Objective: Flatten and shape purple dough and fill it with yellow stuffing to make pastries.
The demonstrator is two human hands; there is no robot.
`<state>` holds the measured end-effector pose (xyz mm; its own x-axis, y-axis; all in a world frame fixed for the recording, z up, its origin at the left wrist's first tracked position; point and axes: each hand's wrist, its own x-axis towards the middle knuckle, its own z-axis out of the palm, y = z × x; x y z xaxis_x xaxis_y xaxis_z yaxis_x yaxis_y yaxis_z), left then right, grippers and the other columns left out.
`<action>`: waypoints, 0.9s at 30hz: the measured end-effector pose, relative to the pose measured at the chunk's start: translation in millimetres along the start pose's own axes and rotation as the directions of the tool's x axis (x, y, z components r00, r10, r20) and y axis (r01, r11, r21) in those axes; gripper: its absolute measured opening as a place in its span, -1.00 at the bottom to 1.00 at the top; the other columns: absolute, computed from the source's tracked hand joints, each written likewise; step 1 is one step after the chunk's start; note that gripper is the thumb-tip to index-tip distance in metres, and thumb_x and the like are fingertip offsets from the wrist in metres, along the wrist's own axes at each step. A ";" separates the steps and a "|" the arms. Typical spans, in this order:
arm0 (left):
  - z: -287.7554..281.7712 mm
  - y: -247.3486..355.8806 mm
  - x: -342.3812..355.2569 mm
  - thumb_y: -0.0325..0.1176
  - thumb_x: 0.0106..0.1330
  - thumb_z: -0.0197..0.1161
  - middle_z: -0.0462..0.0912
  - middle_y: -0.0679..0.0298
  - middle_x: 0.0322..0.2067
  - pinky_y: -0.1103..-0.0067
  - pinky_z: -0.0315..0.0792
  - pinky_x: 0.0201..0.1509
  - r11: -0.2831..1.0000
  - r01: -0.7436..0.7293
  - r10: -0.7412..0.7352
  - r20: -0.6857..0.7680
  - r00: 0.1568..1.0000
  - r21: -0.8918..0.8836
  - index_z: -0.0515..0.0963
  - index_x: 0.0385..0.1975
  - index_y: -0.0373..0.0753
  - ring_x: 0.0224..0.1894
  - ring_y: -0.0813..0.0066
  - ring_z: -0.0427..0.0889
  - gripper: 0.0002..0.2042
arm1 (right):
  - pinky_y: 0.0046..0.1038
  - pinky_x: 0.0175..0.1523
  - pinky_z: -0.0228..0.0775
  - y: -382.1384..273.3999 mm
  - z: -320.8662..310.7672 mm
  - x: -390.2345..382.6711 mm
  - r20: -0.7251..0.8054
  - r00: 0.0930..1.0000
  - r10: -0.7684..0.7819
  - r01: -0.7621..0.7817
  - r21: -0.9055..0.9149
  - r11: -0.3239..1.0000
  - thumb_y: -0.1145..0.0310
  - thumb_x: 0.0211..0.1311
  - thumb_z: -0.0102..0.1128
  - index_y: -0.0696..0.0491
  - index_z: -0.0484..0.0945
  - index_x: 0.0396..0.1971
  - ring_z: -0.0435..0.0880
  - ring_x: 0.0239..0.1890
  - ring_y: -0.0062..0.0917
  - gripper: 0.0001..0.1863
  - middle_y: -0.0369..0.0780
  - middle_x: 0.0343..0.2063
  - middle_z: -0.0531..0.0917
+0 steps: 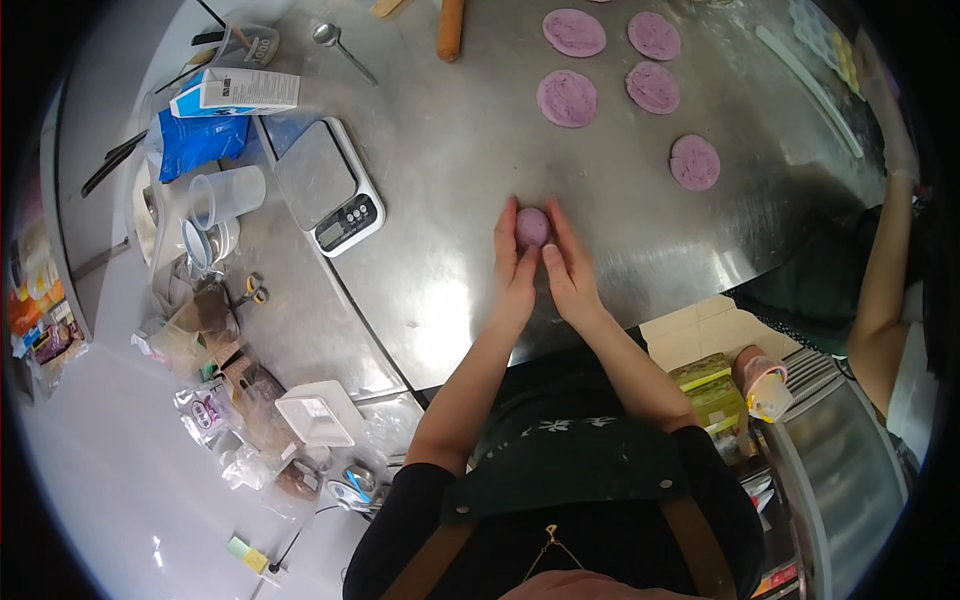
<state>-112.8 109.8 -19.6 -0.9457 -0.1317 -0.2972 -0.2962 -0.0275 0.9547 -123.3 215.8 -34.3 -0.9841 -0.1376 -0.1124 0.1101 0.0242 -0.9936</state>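
Note:
A round ball of pinkish-purple dough [532, 227] is cupped between my two hands just above the steel table [450, 130]. My left hand [511, 262] wraps its left side, with the thumb at its lower edge. My right hand [567, 258] curves round its right side, its thumb also at the bottom of the ball. Beyond them lie several flattened pink dough rounds [566, 98], and one more round [694, 161] sits to the right of my hands.
Left are a digital scale [358, 218], plastic cup [228, 195], carton [235, 92], scissors [256, 290] and assorted bags. A wooden rolling pin [450, 25] and spoon [340, 45] lie at the far side. Another person's arm [875, 280] is at the right edge, near a long white plastic strip [808, 90].

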 end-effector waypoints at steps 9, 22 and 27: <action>-13.0 -2.0 -5.5 -0.50 0.35 -0.10 0.10 -0.06 0.35 0.35 0.01 0.44 0.961 -0.011 0.024 -0.043 0.999 0.277 0.00 0.38 -0.36 0.42 0.06 0.06 -0.43 | -0.23 0.39 0.08 -21.0 15.3 -8.5 0.087 0.996 -0.013 0.032 -0.225 0.974 0.27 0.42 -0.13 0.29 0.04 0.35 0.18 0.37 0.01 -0.38 0.13 0.34 0.16; -19.6 3.5 23.4 0.15 0.48 -0.34 0.14 0.07 0.37 0.39 0.06 0.42 0.987 -0.057 0.029 0.187 0.982 0.148 0.16 0.34 -0.36 0.39 0.21 0.15 -0.30 | -0.21 0.46 -0.17 6.0 25.5 8.8 0.075 0.988 -0.135 0.147 -0.204 0.968 0.14 0.46 -0.27 0.29 -0.07 0.38 -0.04 0.45 -0.05 -0.33 0.07 0.41 -0.02; -7.7 -2.1 8.3 0.18 0.46 -0.38 0.02 0.03 0.40 0.35 0.00 0.44 0.993 -0.113 0.111 -0.075 0.991 -0.023 0.07 0.38 -0.32 0.43 0.13 0.05 -0.28 | -0.18 0.46 -0.17 13.4 12.7 27.8 0.189 0.963 -0.191 0.220 -0.152 0.964 0.19 0.40 -0.20 0.31 -0.08 0.38 -0.05 0.45 0.00 -0.30 0.13 0.41 -0.05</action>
<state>-119.0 101.2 -23.9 -0.9601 -0.2078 -0.1874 -0.1841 -0.0352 0.9823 -147.4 199.7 -50.8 -0.9428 -0.3239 0.0794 -0.1319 0.1434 -0.9808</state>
